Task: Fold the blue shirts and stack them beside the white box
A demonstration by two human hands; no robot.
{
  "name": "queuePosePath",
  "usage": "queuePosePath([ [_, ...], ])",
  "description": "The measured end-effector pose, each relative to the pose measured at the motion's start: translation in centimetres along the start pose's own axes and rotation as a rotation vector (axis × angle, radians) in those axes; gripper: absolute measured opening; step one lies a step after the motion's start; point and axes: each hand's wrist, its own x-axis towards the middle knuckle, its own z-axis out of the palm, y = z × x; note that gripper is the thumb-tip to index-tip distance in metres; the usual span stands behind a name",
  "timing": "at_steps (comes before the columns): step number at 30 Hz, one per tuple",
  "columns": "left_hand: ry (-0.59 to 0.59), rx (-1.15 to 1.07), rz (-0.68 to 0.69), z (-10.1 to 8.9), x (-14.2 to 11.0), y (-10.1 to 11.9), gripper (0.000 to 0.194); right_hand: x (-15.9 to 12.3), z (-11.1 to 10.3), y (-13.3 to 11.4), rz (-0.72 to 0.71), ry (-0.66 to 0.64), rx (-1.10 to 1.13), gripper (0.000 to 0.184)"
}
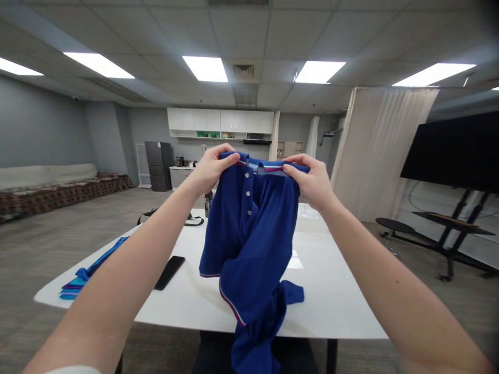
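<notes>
A dark blue polo shirt [255,223] with white buttons and red-and-white trim hangs in front of me, held up by its collar. My left hand [218,165] pinches the left end of the collar between thumb and fingers. At the other end, my right hand [307,176] grips the collar the same way. The shirt's lower part trails in folds over the near edge of the white table [335,301].
On the table's left are a folded stack of blue clothes [88,275] and a black phone [170,272]. Behind the shirt stand a dark bottle [208,203] and a black strap [194,220]. A stool [395,225] and screen stand [452,223] are at the right.
</notes>
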Motion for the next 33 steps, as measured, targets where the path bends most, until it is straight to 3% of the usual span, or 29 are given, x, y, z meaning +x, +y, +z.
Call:
queuePosePath([
  [4, 0.101, 0.334, 0.281, 0.2, 2.8, 5.3, 0.035, 3.1, -1.3, -4.6, -0.238, 0.038, -0.107, 0.029],
  [8, 0.081, 0.535, 0.429, 0.6, 5.6, 8.2, 0.028, 6.1, -2.9, -5.9, -0.381, 0.062, -0.262, 0.030],
  [11, 0.050, 0.633, 0.420, 1.1, 7.8, 7.6, 0.022, 8.3, -3.4, -4.4, -0.414, 0.042, -0.388, 0.028],
  [15, -0.014, 0.775, 0.362, 1.8, 10.8, 3.1, 0.022, 10.5, -2.6, 0.3, -0.359, -0.052, -0.490, 0.024],
  [18, -0.064, 0.873, 0.316, 2.2, 12.6, -3.0, 0.027, 11.3, -0.8, 5.8, -0.285, -0.125, -0.532, 0.021],
  [22, -0.156, 0.960, 0.232, 2.7, 13.7, -14.2, 0.030, 10.6, 3.2, 16.0, -0.136, -0.232, -0.572, 0.019],
  [27, -0.302, 0.991, 0.026, 3.5, 12.0, -31.9, 0.030, 6.2, 10.6, 32.6, 0.091, -0.360, -0.556, 0.014],
  [30, -0.379, 0.958, -0.121, 3.7, 9.5, -43.4, 0.029, 2.1, 15.3, 42.4, 0.240, -0.447, -0.561, 0.015],
  [33, -0.421, 0.892, -0.243, 3.7, 6.3, -53.6, 0.027, -2.2, 19.6, 50.5, 0.375, -0.526, -0.566, 0.017],
])
